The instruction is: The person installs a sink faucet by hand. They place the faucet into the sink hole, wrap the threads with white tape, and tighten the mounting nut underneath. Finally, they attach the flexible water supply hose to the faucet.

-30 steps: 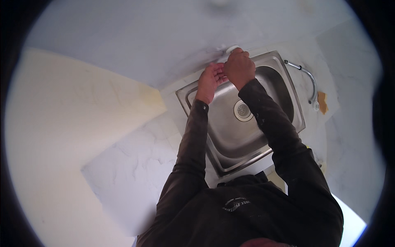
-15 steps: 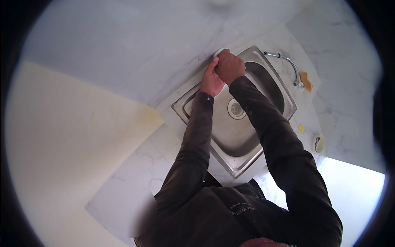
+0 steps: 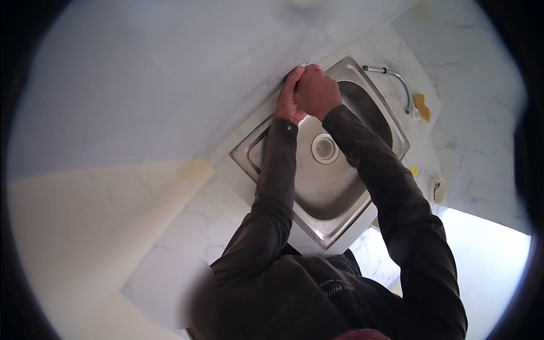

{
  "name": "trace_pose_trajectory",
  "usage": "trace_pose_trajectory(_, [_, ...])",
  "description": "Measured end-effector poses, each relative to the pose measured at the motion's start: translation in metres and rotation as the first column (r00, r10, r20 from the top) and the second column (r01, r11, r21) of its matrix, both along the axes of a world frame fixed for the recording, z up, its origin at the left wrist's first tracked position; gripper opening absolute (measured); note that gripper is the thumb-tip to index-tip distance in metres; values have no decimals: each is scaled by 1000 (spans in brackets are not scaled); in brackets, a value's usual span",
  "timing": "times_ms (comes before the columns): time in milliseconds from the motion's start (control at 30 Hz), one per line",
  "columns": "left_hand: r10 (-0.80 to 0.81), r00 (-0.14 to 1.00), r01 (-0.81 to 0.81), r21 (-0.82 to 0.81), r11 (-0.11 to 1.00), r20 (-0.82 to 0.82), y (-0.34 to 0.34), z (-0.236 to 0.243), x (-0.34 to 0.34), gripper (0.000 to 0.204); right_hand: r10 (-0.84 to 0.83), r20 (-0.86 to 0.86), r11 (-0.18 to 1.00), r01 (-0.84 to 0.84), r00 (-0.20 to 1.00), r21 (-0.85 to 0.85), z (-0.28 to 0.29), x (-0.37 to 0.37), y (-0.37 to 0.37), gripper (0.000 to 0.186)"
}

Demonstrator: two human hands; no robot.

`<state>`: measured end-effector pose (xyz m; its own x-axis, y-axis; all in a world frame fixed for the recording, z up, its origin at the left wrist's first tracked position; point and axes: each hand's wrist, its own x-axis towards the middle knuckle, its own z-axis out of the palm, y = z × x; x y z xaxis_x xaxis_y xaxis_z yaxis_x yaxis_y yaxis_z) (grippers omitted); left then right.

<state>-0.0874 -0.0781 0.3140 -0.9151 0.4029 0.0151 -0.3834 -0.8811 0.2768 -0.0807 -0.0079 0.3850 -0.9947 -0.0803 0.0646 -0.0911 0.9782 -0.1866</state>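
Note:
Both hands are pressed together over the far left part of a stainless steel sink (image 3: 317,195). My left hand (image 3: 287,102) is closed, its thumb side up against the right. Curled over from the right, my right hand (image 3: 317,90) is closed too and hides most of what lies between them. Just a pale sliver of a whitish, thin-edged thing (image 3: 302,65) shows past the fingertips, too little to name. Below the hands, the round drain strainer (image 3: 324,149) sits uncovered in the basin.
A curved chrome faucet (image 3: 399,82) rises at the sink's right, beside a torn tan sponge-like piece (image 3: 422,107). Further down the marbled counter lie a small yellow piece (image 3: 415,170) and a round pale container (image 3: 438,190). A marbled wall (image 3: 170,102) stands close beyond the hands.
The right hand has turned further over the left, and less of the whitish thing shows. Both hands stay joined at about the same place; the view has shifted slightly.

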Motion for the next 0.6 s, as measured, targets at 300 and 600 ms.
trace_pose_trajectory(300, [114,965,-67,-202,977,234,-3,13,-2,27,216,244,967,-172,946,-188,2,-21,18,25])
trace_pose_trajectory(600, [86,971,7,-384,923,224,-11,39,8,33,459,343,860,-312,820,-405,-7,-41,35,25])
